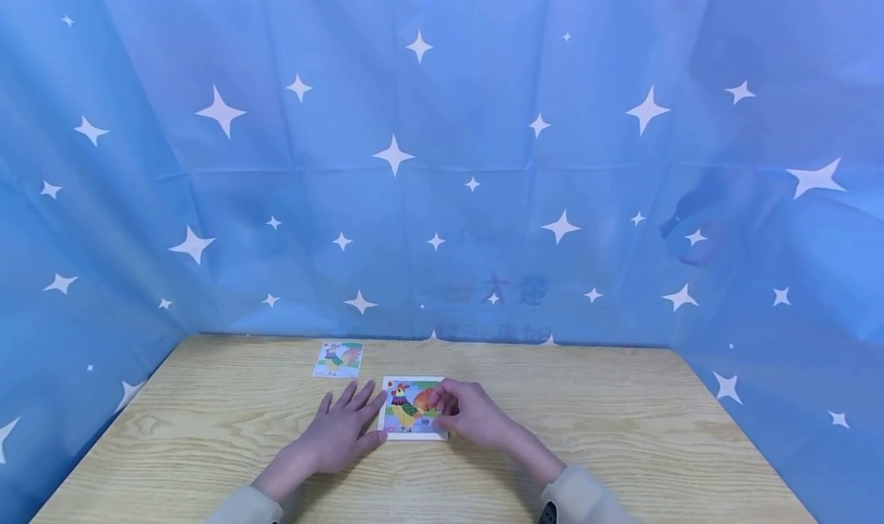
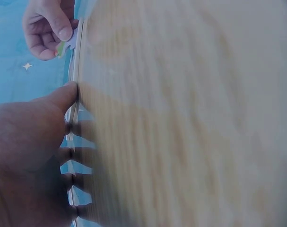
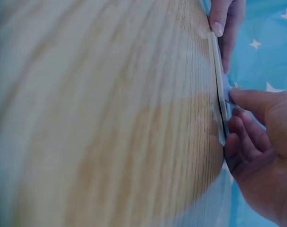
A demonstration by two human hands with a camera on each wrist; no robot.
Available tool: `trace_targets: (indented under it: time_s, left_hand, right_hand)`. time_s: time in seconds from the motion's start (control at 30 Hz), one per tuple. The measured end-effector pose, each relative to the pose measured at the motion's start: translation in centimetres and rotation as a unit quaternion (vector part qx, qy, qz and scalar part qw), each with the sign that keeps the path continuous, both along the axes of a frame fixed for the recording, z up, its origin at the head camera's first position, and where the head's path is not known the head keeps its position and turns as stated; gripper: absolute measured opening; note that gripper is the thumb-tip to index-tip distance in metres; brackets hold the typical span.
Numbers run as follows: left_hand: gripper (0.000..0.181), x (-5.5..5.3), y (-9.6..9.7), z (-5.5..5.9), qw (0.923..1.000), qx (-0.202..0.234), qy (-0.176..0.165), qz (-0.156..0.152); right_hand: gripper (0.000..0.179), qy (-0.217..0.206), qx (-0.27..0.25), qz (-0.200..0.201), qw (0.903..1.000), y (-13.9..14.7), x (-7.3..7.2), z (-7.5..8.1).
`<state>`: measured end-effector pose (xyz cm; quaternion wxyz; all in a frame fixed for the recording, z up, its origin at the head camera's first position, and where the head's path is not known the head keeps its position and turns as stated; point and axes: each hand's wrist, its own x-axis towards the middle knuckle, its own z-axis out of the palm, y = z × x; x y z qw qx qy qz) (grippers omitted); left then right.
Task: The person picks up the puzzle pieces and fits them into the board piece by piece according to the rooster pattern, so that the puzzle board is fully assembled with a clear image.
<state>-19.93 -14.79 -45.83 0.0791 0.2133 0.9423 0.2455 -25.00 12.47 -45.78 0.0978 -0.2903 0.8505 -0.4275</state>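
A square rooster jigsaw puzzle point(image 1: 406, 410) in a white frame lies flat on the wooden table in front of me. My right hand point(image 1: 473, 415) is over its right side, thumb and fingertips pinching a puzzle piece point(image 2: 67, 46). In the left wrist view that piece looks lilac with some green and orange, tilted up at the puzzle's surface. The fingers cover part of the puzzle's right side. My left hand point(image 1: 338, 436) rests on the table with fingers spread, its thumb and index fingertips touching the frame's left edge.
A paper card point(image 1: 338, 360) with a paler print of the same rooster lies behind and left of the puzzle. The pale wooden table point(image 1: 621, 432) reaches back to a blue curtain point(image 1: 470, 87) with white stars, which also hangs along both sides.
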Motion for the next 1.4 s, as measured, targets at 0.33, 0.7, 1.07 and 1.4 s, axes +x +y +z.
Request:
trace_targets:
  time_s: [0.33, 0.7, 1.07, 1.4]
  left_hand:
    - [0.069, 0.1, 0.0, 0.3, 1.0, 0.003, 0.004, -0.001]
    - [0.069, 0.2, 0.0, 0.3, 0.9999, 0.01, 0.004, -0.007]
    - [0.068, 0.2, 0.0, 0.4, 1.0, 0.008, 0.002, -0.003]
    - [0.069, 0.0, -0.1, 0.0, 0.9999, 0.01, 0.003, -0.002]
  right_hand:
    - [0.016, 0.026, 0.051, 0.014, 0.9983, 0.3, -0.3, 0.1]
    - [0.017, 0.053, 0.068, 0.044, 0.9953, 0.7, -0.5, 0.1]
    - [0.023, 0.126, 0.126, 0.088, 0.98, 1.1, -0.2, 0.3]
    - [0.028, 0.149, 0.18, 0.107, 0.9664, 1.2, 0.2, 1.1]
